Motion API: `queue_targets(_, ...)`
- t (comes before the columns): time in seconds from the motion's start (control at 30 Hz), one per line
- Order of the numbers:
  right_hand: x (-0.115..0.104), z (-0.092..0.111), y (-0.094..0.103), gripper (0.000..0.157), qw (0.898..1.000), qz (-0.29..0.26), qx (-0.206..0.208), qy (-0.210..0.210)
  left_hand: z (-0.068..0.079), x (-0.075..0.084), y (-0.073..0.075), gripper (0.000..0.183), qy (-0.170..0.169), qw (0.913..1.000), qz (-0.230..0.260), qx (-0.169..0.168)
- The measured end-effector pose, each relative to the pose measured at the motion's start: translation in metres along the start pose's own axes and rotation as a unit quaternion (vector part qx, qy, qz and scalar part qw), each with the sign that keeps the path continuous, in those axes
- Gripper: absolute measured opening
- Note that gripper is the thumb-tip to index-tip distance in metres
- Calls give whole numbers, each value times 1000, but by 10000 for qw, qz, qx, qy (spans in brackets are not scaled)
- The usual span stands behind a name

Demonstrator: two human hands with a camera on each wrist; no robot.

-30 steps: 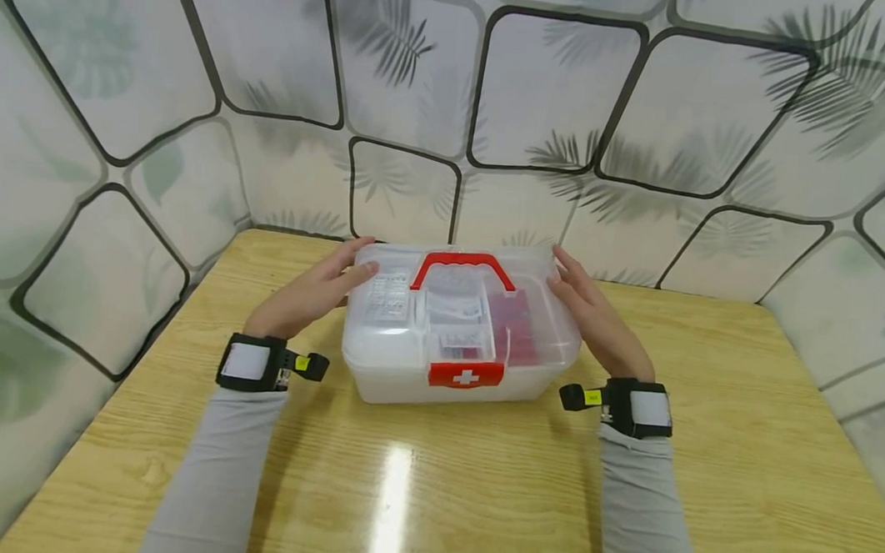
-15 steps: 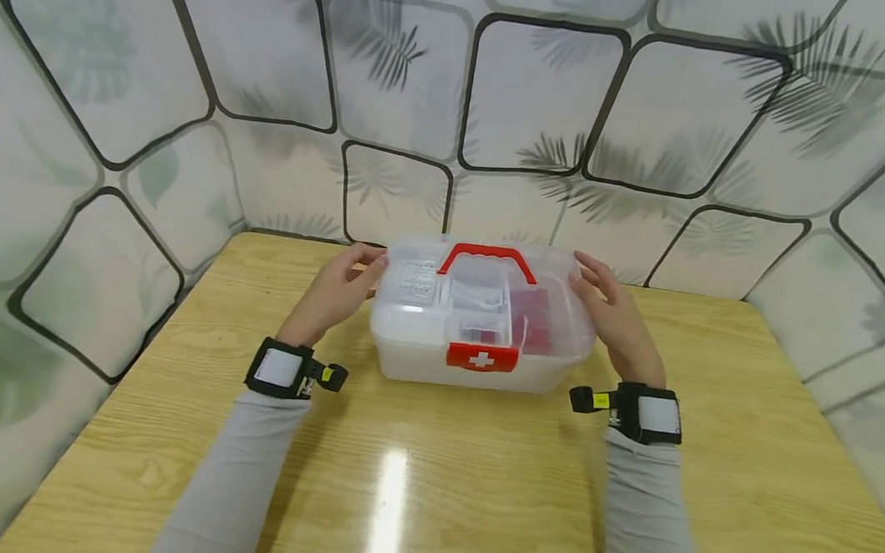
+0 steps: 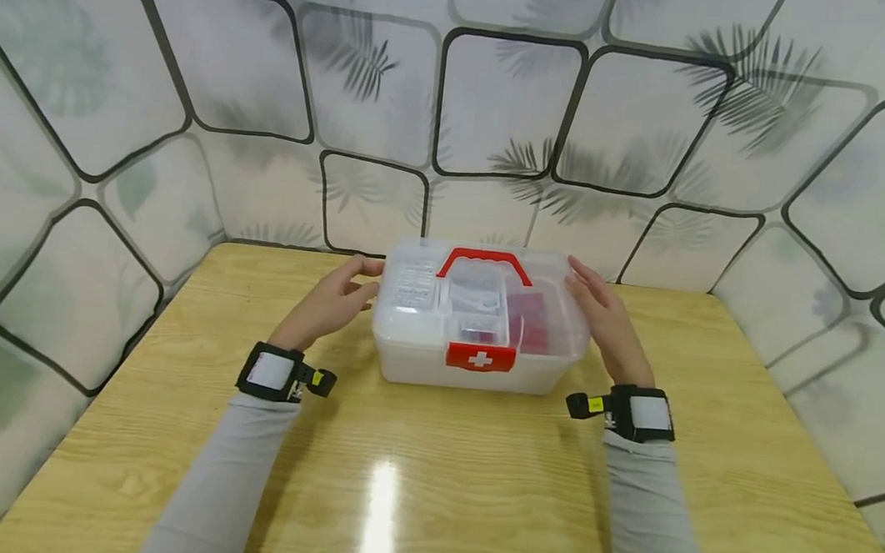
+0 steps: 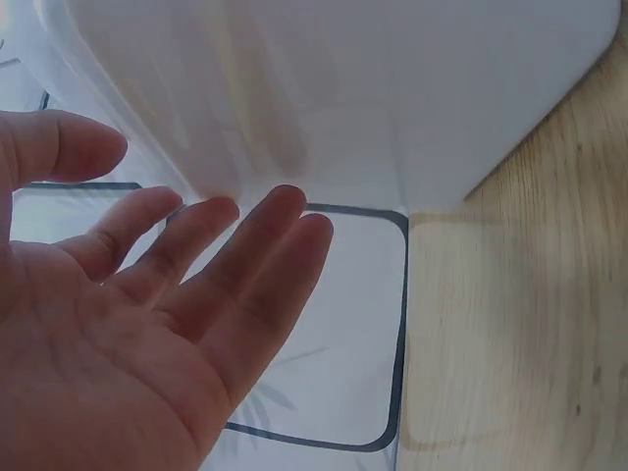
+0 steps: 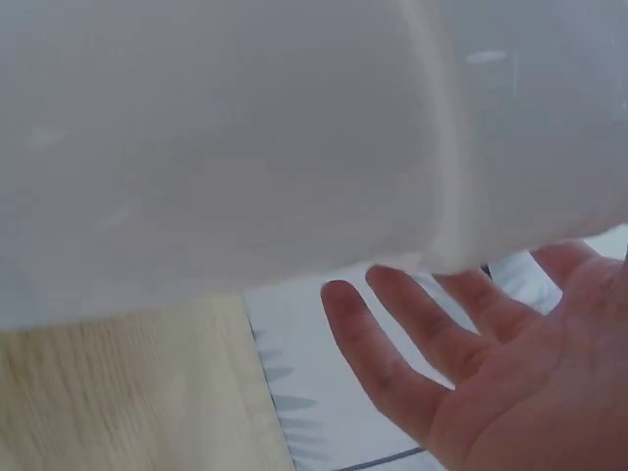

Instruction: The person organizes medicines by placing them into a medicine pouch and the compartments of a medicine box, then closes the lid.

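Note:
A first-aid box [image 3: 478,320] with a clear lid, red handle [image 3: 486,258] and red latch [image 3: 481,357] bearing a white cross stands closed on the table. Packets and something dark pink show through its lid. My left hand [image 3: 330,302] is at the box's left end with its fingers loosely extended; the left wrist view shows the fingertips [image 4: 285,201] by the box wall, and whether they touch is unclear. At the right end, my right hand [image 3: 611,327] lies along the box, fingers extended, and in the right wrist view the fingertips [image 5: 343,294] are by its edge.
The wooden table [image 3: 447,469] stretches in front of the box and to both sides. Close behind the box rises a patterned wall covering [image 3: 375,198], which also encloses the left and right sides.
The box has shifted right and slightly back in the view, with both hands alongside it. Lately it is nearly still, and the left hand's fingers have loosened. The view has turned a little.

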State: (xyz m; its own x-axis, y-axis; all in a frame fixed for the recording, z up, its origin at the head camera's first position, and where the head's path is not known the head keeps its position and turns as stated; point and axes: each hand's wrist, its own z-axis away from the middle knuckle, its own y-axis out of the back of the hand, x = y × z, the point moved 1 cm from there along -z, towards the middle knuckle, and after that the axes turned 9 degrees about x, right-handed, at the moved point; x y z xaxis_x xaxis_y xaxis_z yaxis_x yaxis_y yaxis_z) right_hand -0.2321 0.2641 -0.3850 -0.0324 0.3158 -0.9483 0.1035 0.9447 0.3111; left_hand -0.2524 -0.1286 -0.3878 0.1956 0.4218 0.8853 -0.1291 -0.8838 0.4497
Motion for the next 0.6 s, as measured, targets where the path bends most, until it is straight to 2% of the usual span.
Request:
queue_targets(0.1, 0, -1, 7, 60, 9968, 738, 12, 297, -1, -3, 1, 35, -191, 9989, -397, 152)
queue_targets(0.17, 8, -2, 14, 59, 9877, 1416, 199, 629, -2, -5, 1, 40, -366, 9947, -882, 391)
queue_targets(0.2, 13, -3, 17, 57, 9803, 1764, 341, 819, -3, -6, 1, 43, -502, 9894, -1233, 586)
queue_targets(0.27, 28, -6, 23, 54, 9605, 2423, 708, 1169, -3, -8, 2, 53, -590, 9716, -2084, 951)
queue_targets(0.33, 36, -6, 28, 50, 9405, 2935, 994, 1395, -2, -12, 5, 63, -641, 9454, -2904, 1337)
queue_targets(0.4, 42, -5, 31, 50, 9231, 3397, 1137, 1400, -1, -17, 9, 72, -599, 9227, -3457, 1597)
queue_targets(0.43, 45, -5, 33, 52, 9180, 3557, 1141, 1328, 0, -19, 12, 76, -531, 9180, -3579, 1624)
queue_targets(0.5, 49, -4, 35, 58, 9129, 3768, 1089, 1129, 2, -24, 16, 79, -455, 9165, -3614, 1651)
queue_targets(0.6, 53, -2, 36, 64, 9135, 3844, 930, 951, 7, -28, 20, 80, -296, 9232, -3509, 1538)
